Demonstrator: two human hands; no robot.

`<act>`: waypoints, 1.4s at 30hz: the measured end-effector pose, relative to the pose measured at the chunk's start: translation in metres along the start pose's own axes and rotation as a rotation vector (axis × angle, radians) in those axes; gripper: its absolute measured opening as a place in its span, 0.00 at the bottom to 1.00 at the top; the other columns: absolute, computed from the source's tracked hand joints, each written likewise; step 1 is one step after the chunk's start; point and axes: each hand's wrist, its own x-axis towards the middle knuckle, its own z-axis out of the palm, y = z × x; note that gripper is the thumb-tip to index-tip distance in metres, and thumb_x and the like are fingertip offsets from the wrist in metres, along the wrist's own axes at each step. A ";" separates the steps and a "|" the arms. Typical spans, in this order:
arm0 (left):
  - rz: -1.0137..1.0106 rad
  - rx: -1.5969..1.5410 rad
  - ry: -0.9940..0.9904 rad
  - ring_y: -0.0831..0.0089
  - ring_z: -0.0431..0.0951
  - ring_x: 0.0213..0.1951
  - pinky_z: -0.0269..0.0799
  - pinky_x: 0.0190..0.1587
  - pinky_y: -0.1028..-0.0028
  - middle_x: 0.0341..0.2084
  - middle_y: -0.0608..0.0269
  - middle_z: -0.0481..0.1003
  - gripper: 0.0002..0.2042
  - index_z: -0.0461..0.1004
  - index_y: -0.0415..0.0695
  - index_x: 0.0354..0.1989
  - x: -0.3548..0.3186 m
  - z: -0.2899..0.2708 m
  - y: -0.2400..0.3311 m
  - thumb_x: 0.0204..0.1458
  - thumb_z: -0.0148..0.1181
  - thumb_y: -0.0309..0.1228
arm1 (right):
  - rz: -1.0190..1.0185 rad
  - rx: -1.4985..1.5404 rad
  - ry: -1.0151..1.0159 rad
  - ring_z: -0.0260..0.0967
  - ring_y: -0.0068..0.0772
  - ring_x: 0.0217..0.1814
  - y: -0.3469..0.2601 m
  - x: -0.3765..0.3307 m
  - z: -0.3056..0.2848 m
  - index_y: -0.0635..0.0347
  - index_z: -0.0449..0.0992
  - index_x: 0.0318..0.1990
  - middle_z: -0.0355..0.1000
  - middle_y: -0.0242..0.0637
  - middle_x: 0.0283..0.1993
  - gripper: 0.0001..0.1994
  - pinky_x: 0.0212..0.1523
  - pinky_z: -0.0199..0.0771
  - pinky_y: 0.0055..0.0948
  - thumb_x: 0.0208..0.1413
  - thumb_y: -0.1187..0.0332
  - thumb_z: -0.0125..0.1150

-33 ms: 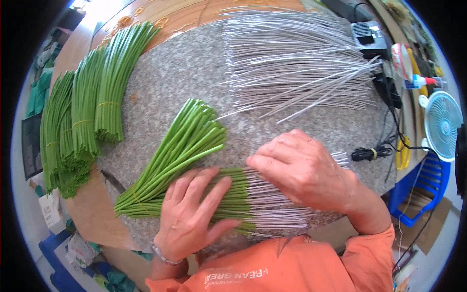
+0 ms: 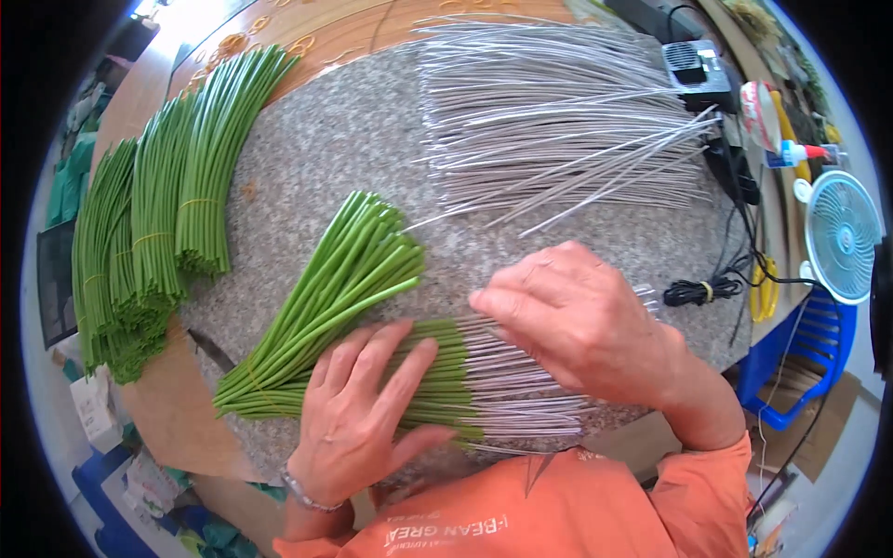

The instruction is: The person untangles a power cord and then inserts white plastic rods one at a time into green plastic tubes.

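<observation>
I've got a flat row of green-sleeved stems (image 2: pixel 437 372) lying sideways on the granite slab (image 2: pixel 353 139), bare white wire ends (image 2: pixel 521 395) poking out right.

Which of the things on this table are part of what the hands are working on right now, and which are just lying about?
In the work:
left hand
right hand
green-sleeved wires
loose green stems
bare wires

Lying about:
bundled stems
fan
black cable
glue bottle

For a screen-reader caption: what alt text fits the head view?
Two hands, left hand and right hand, press flat on a row of green-sleeved wire stems on a speckled stone table, between bare grey wires and bundled green stems.
</observation>
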 end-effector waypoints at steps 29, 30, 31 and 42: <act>0.087 0.156 -0.002 0.36 0.63 0.79 0.59 0.79 0.42 0.78 0.33 0.62 0.55 0.67 0.36 0.77 -0.016 0.022 -0.015 0.47 0.73 0.66 | 0.590 0.255 0.381 0.62 0.57 0.85 -0.036 -0.095 0.025 0.74 0.66 0.78 0.69 0.58 0.79 0.33 0.85 0.54 0.52 0.78 0.55 0.59; 0.092 0.166 0.004 0.35 0.64 0.78 0.59 0.79 0.42 0.78 0.32 0.63 0.56 0.67 0.35 0.77 -0.016 0.023 -0.016 0.48 0.72 0.67 | 0.569 0.285 0.378 0.62 0.57 0.85 -0.041 -0.091 0.031 0.74 0.66 0.78 0.69 0.58 0.79 0.33 0.85 0.54 0.53 0.78 0.55 0.59; 0.098 0.174 0.011 0.35 0.64 0.78 0.59 0.79 0.41 0.78 0.31 0.63 0.57 0.66 0.34 0.77 -0.016 0.024 -0.016 0.48 0.71 0.69 | 0.548 0.313 0.372 0.62 0.58 0.85 -0.045 -0.087 0.036 0.74 0.66 0.77 0.69 0.58 0.79 0.33 0.85 0.54 0.55 0.78 0.55 0.60; 0.104 0.174 0.037 0.35 0.65 0.78 0.60 0.78 0.42 0.77 0.29 0.64 0.55 0.68 0.32 0.75 -0.015 0.024 -0.014 0.51 0.70 0.69 | 0.548 0.524 0.378 0.76 0.52 0.75 -0.038 -0.076 0.016 0.69 0.75 0.71 0.79 0.54 0.69 0.24 0.76 0.71 0.45 0.73 0.66 0.67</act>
